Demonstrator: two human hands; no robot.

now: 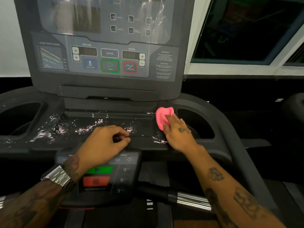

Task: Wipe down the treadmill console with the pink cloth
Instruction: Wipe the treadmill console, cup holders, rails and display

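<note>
Two bare forearms reach forward from me, and one ribbed metal watch band [60,177] wraps the left wrist. My left hand [105,143] rests loosely curled on the near edge of the treadmill console [108,125], gripping nothing. My right hand [178,134] lies flat with its fingers pressing one crumpled pink cloth [162,116] onto the right end of the matte black tray, just beside the right of two rounded cup wells [197,124]. White droplets speckle the tray. Beyond stands one glossy display panel [107,51] with outlined green, red and blue buttons.
</note>
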